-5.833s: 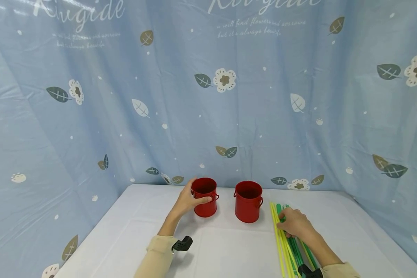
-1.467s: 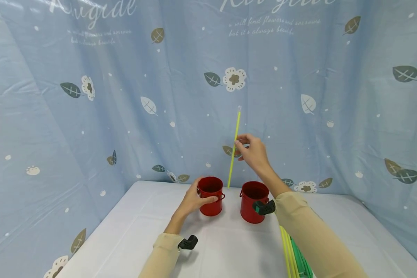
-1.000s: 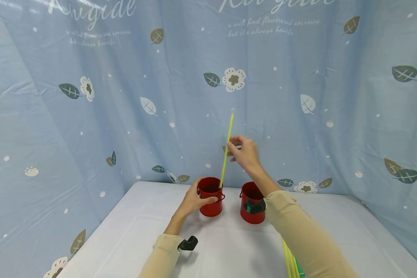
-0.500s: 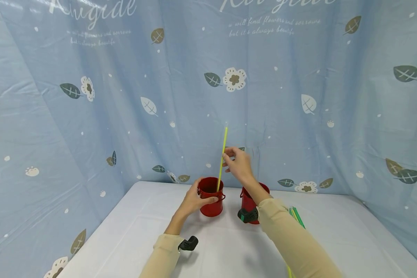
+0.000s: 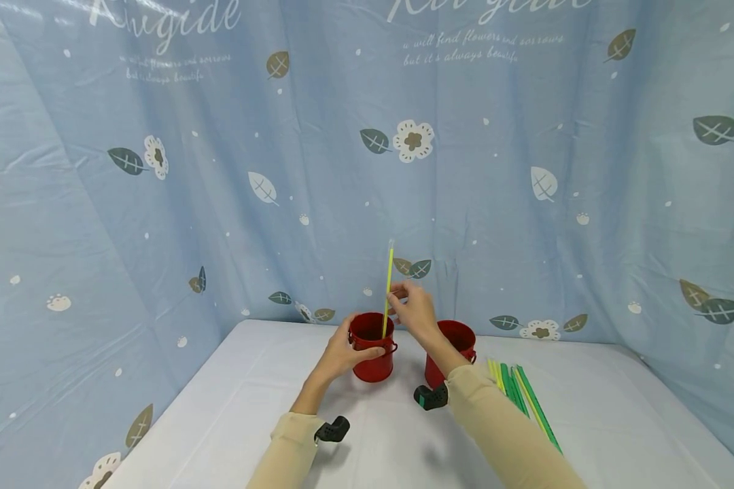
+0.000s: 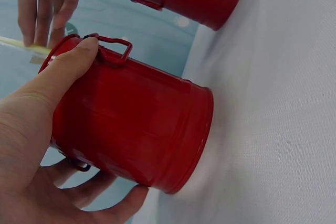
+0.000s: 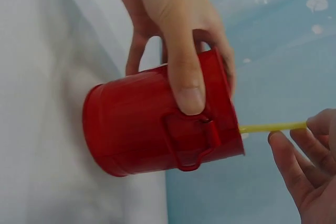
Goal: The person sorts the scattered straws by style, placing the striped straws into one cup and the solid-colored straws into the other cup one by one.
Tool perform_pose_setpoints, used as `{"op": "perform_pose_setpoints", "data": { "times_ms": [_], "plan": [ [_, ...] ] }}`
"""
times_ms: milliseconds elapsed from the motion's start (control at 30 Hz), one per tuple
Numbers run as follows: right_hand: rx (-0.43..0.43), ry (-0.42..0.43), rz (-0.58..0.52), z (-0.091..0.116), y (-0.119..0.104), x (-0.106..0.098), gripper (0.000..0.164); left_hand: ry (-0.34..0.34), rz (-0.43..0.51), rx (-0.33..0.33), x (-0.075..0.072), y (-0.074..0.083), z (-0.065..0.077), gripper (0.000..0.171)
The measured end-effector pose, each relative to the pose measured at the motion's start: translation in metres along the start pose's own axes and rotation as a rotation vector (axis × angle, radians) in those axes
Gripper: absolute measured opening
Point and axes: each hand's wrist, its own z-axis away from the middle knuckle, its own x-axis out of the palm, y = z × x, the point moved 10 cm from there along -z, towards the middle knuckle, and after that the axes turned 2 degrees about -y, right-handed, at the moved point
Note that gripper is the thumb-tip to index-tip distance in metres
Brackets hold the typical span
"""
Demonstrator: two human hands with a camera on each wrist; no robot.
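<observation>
My left hand point(image 5: 341, 352) grips a small red metal bucket point(image 5: 373, 367) that stands on the white table, thumb on the near side by the handle and fingers around the far side. In my right hand point(image 5: 416, 311), thumb and fingertips pinch a thin yellow straw-like stick point(image 5: 389, 268) with a clear tip. It stands nearly upright, its lower end inside that bucket; the bucket wall hides the bottom. Beneath my right forearm, a second red bucket point(image 5: 435, 371) stands to the right, partly covered by the arm.
Several yellow and green sticks point(image 5: 522, 390) lie on the table at the right, partly behind my right sleeve. A blue patterned curtain point(image 5: 318, 170) hangs behind the white table point(image 5: 245, 380). Black wrist cameras point(image 5: 333, 429) sit on both wrists.
My right hand took a yellow stick from the pile, carried it up and left over the left bucket, then lowered it inside. My left hand stays on the bucket.
</observation>
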Motion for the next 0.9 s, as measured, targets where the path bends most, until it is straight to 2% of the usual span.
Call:
{"op": "perform_pose_setpoints", "data": {
  "times_ms": [233,467,900],
  "plan": [
    [0.035,-0.017,0.000,0.004,0.012,0.005,0.018,0.002,-0.009,0.010,0.000,0.000,0.000,0.092],
    [0.021,-0.010,0.008,0.005,0.015,0.005,0.018,0.003,-0.006,0.013,-0.001,0.002,0.001,0.095],
    [0.058,-0.028,0.012,0.005,0.021,0.004,0.019,0.007,-0.009,0.011,0.000,0.001,0.000,0.092]
  ]
}}
